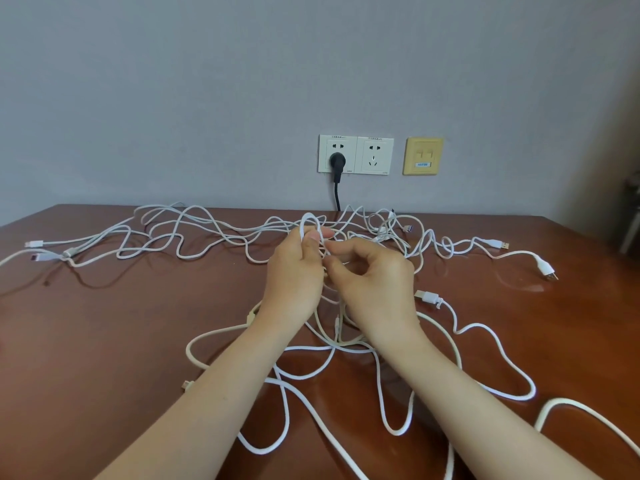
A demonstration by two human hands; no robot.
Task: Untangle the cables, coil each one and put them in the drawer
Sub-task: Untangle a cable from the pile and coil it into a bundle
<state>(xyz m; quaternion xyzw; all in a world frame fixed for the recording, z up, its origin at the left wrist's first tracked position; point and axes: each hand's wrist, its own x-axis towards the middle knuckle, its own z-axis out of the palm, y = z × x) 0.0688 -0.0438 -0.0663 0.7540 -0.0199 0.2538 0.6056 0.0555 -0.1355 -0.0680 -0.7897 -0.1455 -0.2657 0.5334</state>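
**Both hands in the knot, nothing coiled yet**

The white cables [214, 237] lie sprawled across the brown wooden table [104, 341]. One drift runs along the far edge below the wall sockets [355, 154], and another lies in loose bends near the person's forearms. Both meet in a snarl at the middle. No drawer is in view.

The left hand [294, 271] is raised over that snarl, its fingers curled round a small loop [308, 223] that stands up above the knuckles. The right hand [374, 282] is just beside it, thumb and forefinger closed together on a strand at the knot. Exactly which strand is hard to tell.

These look like light, limp charging leads. They should bend anywhere and slide easily over the polished wood, but they will cinch tight if tugged. I would hold close to the crossing, as the hands do now, and feed slack through rather than pull. The stiff ends are the better handles for drawing a lead free, such as the USB plug [427, 296] to the right of the hands. They are also the parts most likely to catch on another loop.
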